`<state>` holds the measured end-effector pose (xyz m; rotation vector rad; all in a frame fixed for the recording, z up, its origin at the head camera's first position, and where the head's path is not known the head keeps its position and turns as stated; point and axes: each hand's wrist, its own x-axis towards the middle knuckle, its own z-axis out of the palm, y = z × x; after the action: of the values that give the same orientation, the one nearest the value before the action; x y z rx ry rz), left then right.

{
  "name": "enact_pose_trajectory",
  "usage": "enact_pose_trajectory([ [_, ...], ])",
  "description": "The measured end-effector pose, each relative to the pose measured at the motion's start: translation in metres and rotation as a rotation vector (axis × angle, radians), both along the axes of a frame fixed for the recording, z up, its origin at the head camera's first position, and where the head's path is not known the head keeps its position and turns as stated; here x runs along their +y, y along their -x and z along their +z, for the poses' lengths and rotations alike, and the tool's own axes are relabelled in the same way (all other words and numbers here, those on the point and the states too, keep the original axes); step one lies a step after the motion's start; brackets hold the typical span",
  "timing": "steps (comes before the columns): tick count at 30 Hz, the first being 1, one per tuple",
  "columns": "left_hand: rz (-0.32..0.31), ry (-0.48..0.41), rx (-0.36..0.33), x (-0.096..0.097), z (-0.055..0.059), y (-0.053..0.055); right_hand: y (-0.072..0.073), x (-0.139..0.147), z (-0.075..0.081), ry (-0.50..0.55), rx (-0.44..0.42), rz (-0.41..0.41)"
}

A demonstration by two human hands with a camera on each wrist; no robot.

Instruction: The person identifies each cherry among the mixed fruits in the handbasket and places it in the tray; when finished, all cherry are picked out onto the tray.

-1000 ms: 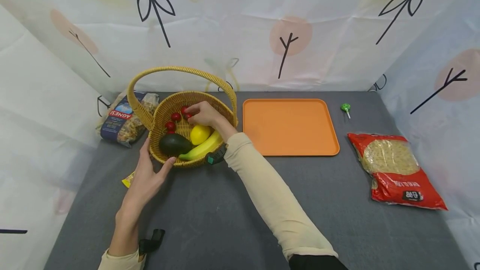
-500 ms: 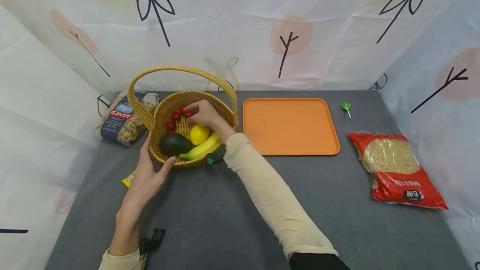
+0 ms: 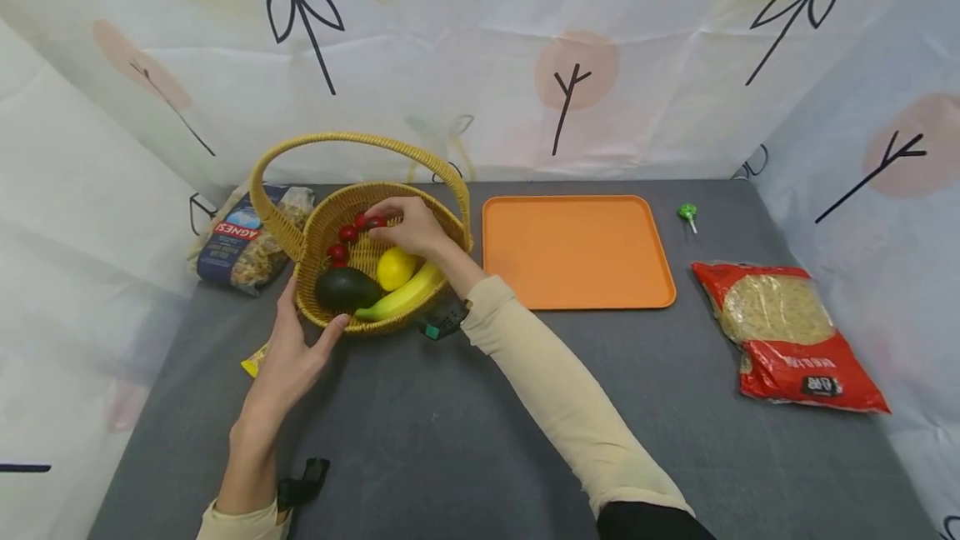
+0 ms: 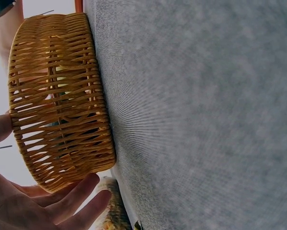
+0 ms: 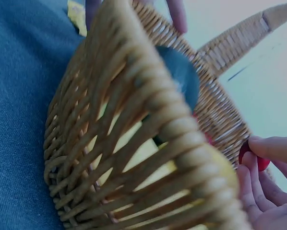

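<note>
A yellow wicker basket (image 3: 381, 327) with a tall handle holds an avocado (image 3: 347, 289), a banana (image 3: 405, 298), a lemon (image 3: 396, 268) and several cherry tomatoes (image 3: 337, 252). My left hand (image 3: 295, 357) steadies the basket from its near left side, thumb at the rim and fingers along the woven wall. Over the back of the basket, my right hand (image 3: 414, 227) pinches a cherry tomato (image 5: 263, 164) between thumb and fingers. In the head view the fingers partly cover that tomato.
An orange tray (image 3: 577, 252) lies right of the basket, with a green lollipop (image 3: 687, 212) beyond it. A red pasta bag (image 3: 795, 340) lies at the right. Behind the basket on the left is an Agnesi pasta bag (image 3: 251, 236). A yellow packet (image 3: 255, 359) shows beside my left hand.
My right hand, wrist and forearm have shifted slightly to the right, the fingers pinching the tomato. My left hand stays on the basket. The head view has moved a little.
</note>
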<state>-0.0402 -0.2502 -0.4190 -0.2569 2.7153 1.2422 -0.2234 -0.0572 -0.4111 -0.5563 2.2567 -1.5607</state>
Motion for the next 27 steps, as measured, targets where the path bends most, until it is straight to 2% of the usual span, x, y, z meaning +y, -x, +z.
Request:
enact_pose_trajectory([
  [5,-0.003,-0.008,0.006,-0.002,-0.001,0.0,-0.008,0.009,0.014,0.033,-0.004,0.064],
  [11,-0.007,-0.021,-0.002,-0.003,-0.001,0.001,-0.02,0.031,0.03,0.052,0.056,0.15],
  [19,-0.01,-0.012,-0.007,-0.003,-0.001,0.001,-0.043,0.071,0.043,0.168,0.017,0.246],
  [27,-0.018,-0.019,0.012,-0.004,0.0,0.002,-0.063,0.11,0.052,0.215,0.067,0.306],
])
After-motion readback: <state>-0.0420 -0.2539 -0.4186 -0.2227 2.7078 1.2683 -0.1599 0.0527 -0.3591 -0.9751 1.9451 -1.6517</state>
